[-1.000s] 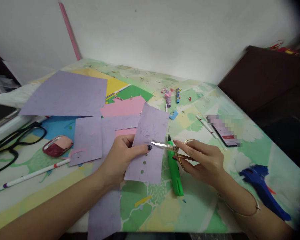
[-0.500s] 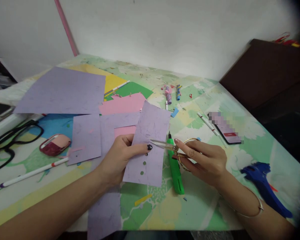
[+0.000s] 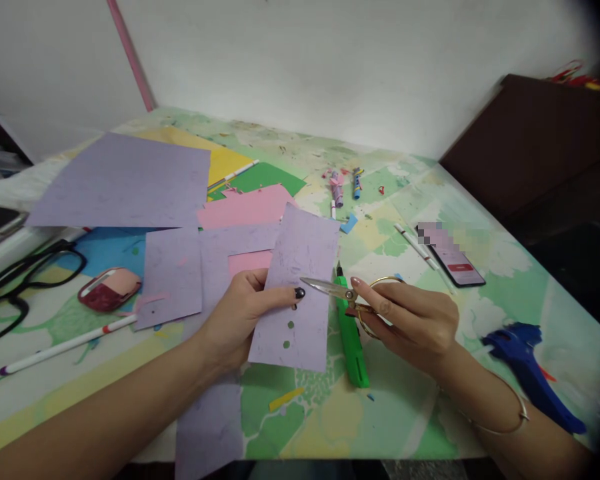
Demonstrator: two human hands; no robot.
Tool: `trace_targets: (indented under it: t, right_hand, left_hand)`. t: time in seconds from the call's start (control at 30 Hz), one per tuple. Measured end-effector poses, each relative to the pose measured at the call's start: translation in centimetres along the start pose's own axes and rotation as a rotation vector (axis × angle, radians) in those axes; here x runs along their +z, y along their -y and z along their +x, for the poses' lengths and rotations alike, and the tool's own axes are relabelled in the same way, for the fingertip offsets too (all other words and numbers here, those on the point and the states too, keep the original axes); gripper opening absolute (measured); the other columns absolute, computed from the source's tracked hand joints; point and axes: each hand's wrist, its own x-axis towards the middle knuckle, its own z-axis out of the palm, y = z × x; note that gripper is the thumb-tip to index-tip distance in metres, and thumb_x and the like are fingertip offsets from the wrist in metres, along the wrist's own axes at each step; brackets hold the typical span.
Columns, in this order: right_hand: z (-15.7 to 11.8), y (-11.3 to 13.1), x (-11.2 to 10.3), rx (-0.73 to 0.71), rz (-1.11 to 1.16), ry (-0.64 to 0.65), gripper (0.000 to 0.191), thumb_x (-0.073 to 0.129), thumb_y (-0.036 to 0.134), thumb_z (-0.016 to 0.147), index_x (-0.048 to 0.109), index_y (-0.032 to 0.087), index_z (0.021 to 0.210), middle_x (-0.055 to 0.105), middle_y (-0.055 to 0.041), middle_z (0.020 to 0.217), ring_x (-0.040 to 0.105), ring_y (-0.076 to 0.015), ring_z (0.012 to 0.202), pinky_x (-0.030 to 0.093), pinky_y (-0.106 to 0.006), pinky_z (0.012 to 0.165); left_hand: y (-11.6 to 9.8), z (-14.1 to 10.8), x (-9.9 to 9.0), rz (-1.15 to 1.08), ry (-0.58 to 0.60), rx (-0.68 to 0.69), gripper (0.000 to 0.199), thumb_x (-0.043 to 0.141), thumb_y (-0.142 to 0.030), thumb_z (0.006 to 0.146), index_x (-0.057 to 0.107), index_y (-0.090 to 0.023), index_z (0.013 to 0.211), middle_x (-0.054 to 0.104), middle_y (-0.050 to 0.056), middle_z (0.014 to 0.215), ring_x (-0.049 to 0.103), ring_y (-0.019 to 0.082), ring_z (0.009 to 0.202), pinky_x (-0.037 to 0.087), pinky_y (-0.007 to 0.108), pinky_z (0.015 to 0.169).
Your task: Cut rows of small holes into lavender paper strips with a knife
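My left hand point(image 3: 247, 303) pinches a purple paper piece point(image 3: 307, 250) by its left edge, thumb on top. Small punched holes run down the lower part of that piece; one lies partly by the thumb. In my right hand point(image 3: 413, 317) is a pair of gold-handled scissors point(image 3: 353, 295), fingers through the loops. The blades point left across the paper, their tips near my left thumb, and look closed or nearly so. Below the scissors, a green utility knife point(image 3: 351, 343) rests on the table with its blade end upward.
Purple sheets point(image 3: 125, 180), pink paper point(image 3: 250, 207) and green paper point(image 3: 275, 181) lie left and behind. Black glasses point(image 3: 45, 270), a pink-and-maroon case point(image 3: 111, 289) and a white marker point(image 3: 70, 343) are at left. A phone point(image 3: 453, 257) and blue glue gun point(image 3: 530, 373) lie right.
The purple paper has tilted slightly, its lower end shifting a little to the right. Both hands keep their grips, and the scissors stay almost in place.
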Motion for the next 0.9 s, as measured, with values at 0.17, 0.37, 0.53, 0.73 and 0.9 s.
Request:
trace_targets:
  t: [0.17,0.37,0.53,0.73,0.9]
  right_hand:
    - [-0.12,-0.16,0.26,0.113,0.071,-0.04,0.039,0.074,0.01,0.083,0.068,0.018,0.121,0.072,-0.0024,0.079,0.071,-0.0145,0.07,0.051,-0.024,0.053]
    - [0.05,0.04,0.04,0.124,0.115,-0.024,0.038,0.075,0.01,0.08,0.07,0.015,0.117,0.069,-0.0034,0.076,0.068,-0.0152,0.066,0.049,-0.025,0.051]
    - [-0.09,0.07,0.04,0.1,0.092,0.013,0.039,0.073,0.006,0.08,0.07,0.013,0.118,0.07,-0.0043,0.078,0.066,-0.0133,0.064,0.049,-0.024,0.052]
    - [-0.17,-0.09,0.23,0.065,0.038,0.039,0.033,0.071,0.01,0.086,0.068,0.015,0.118,0.072,-0.0037,0.079,0.069,-0.0134,0.067,0.05,-0.024,0.055]
    - [-0.12,-0.02,0.34,0.055,0.024,0.029,0.028,0.069,0.013,0.089,0.068,0.016,0.117,0.071,-0.0024,0.077,0.069,-0.0129,0.067,0.049,-0.023,0.053]
  left_hand:
    - [-0.09,-0.08,0.05,0.004,0.002,0.031,0.019,0.084,-0.021,0.055,0.073,-0.015,0.07,0.068,0.0,0.055,0.059,0.012,0.044,0.051,0.02,0.039]
    - [-0.17,-0.04,0.21,0.019,-0.007,0.045,0.019,0.083,-0.02,0.056,0.073,-0.016,0.072,0.067,-0.001,0.056,0.059,0.012,0.045,0.05,0.02,0.039]
    - [-0.06,-0.07,0.02,0.035,0.004,0.053,0.022,0.083,-0.021,0.057,0.074,-0.016,0.076,0.07,0.0,0.06,0.061,0.012,0.046,0.051,0.02,0.04]
    - [-0.32,0.02,-0.37,0.069,0.002,0.046,0.017,0.082,-0.021,0.056,0.072,-0.016,0.069,0.067,0.0,0.056,0.058,0.012,0.044,0.049,0.02,0.039]
    - [-0.46,0.1,-0.23,0.092,0.003,0.03,0.017,0.081,-0.021,0.056,0.072,-0.015,0.069,0.067,0.001,0.056,0.058,0.012,0.044,0.048,0.02,0.039]
